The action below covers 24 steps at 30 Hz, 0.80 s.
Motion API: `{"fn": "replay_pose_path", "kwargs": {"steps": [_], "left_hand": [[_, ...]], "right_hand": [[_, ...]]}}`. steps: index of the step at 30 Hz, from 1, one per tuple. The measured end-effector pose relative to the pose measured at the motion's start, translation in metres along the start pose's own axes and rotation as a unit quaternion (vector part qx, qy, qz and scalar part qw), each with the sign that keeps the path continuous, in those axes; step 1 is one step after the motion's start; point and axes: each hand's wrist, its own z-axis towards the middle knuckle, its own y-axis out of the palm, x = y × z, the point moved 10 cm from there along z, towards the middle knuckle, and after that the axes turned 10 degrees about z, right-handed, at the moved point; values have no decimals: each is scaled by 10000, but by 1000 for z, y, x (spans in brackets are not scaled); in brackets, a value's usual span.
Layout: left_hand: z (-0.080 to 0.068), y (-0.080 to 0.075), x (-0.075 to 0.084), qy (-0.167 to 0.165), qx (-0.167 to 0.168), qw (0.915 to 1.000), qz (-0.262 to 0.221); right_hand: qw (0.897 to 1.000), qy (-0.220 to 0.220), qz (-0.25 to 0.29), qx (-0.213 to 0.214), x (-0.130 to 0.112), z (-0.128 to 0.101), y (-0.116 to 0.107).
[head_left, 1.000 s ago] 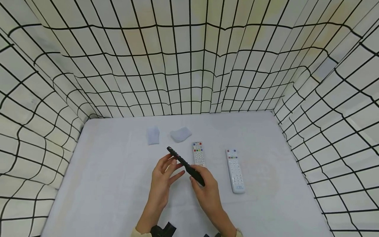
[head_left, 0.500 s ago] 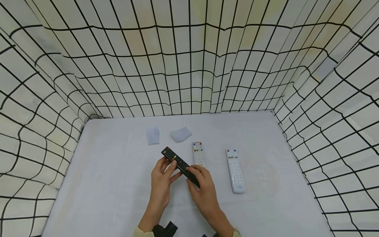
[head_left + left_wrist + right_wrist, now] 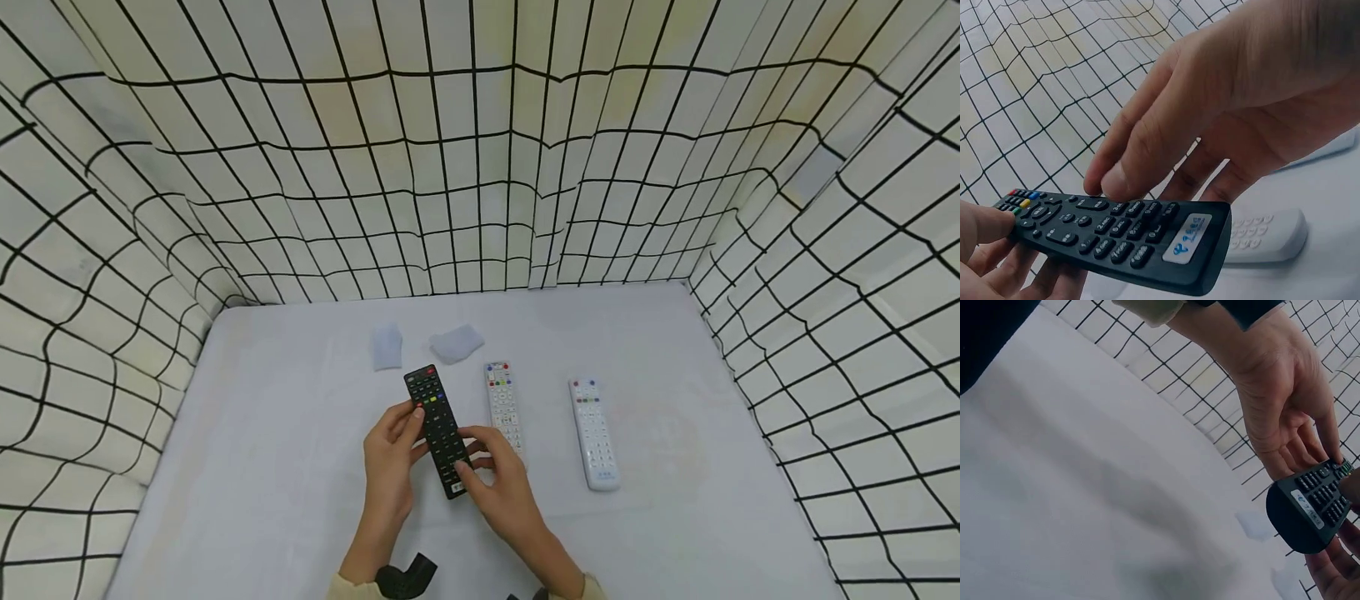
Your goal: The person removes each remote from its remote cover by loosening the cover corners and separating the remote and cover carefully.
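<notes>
Both hands hold a black remote [image 3: 437, 429] face up above the table, its coloured buttons at the far end. My left hand [image 3: 397, 433] grips its left edge at the middle, with the thumb on the button face. My right hand [image 3: 491, 467] holds the near end, and its thumb rests on the lower buttons. In the left wrist view the black remote [image 3: 1116, 240] lies under the right hand [image 3: 1229, 112]. The right wrist view shows the left hand [image 3: 1285, 412] cradling the black remote [image 3: 1310, 509] from behind.
Two white remotes lie face up on the pale table [image 3: 675, 500], one [image 3: 504, 404] just right of my hands and one [image 3: 594, 433] further right. Two small pale cloth pieces [image 3: 387, 344] [image 3: 457, 342] lie behind. Black-gridded fabric walls [image 3: 480, 167] enclose three sides.
The black remote has turned from edge-up and slanted to face up, pointing away from me. Both hands have come closer together and slightly nearer to me.
</notes>
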Motion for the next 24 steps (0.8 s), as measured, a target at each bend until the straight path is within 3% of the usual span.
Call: {"fn": "replay_pose_path", "kwargs": {"steps": [5,12,19,24], "left_hand": [[5,-5,-9,-189,41,9997,142],[16,-17,-17,-293,263,9986,352],[29,-26,-25,-393,398,9975,427],[36,-34,-30,-285,456,9966,618]], "right_hand": [[9974,337,632,2,14,5,7],[9893,943,1115,-46,30,11,19],[9841,1027,1444,-144,39,19,33],[9844,1042,1413,-89,46,25,43]]}}
